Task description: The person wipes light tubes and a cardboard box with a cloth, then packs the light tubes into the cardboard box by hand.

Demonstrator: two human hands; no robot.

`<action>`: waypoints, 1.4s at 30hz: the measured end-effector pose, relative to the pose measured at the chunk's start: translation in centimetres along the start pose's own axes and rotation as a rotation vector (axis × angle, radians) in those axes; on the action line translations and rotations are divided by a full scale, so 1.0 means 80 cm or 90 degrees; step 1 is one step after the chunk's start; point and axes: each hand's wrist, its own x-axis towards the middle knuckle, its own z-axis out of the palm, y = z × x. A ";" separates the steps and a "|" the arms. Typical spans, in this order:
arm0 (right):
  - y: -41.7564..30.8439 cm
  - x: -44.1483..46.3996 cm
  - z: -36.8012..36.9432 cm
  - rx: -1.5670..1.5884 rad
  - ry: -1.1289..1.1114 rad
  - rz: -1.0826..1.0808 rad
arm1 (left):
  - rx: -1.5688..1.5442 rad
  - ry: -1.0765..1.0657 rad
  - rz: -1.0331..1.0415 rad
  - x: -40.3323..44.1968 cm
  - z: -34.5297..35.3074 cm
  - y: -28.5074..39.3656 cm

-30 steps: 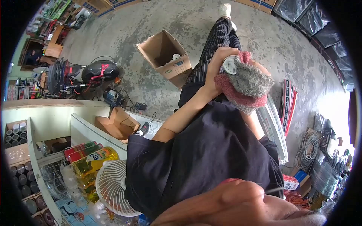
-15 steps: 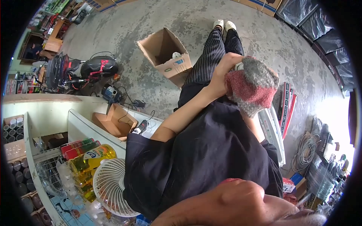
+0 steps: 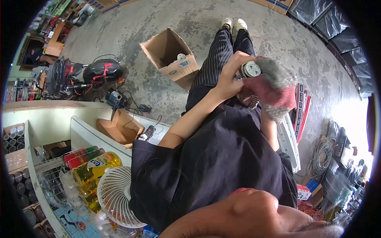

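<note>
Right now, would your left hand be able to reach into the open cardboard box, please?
Probably, with a lean: the cardboard box is open and nothing visible blocks the way, but the left hand holds a round-ended piece.

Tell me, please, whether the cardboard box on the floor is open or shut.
Open: the cardboard box shows its interior, with a white object visible.

"MUTOSI" is showing on the long dark carton, "OVAL TIEU CHUAN" is running along the slim packs (smaller print is blurring), and "Gi" is beginning the yellow bottle's label.
</note>
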 end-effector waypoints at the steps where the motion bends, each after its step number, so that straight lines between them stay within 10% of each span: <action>1: -0.001 -0.001 0.000 -0.003 -0.002 -0.003 | -0.007 -0.023 -0.013 0.000 -0.001 -0.001; 42: -0.013 0.002 -0.028 -0.138 -0.014 -0.146 | 0.107 -0.027 0.097 0.020 0.019 0.029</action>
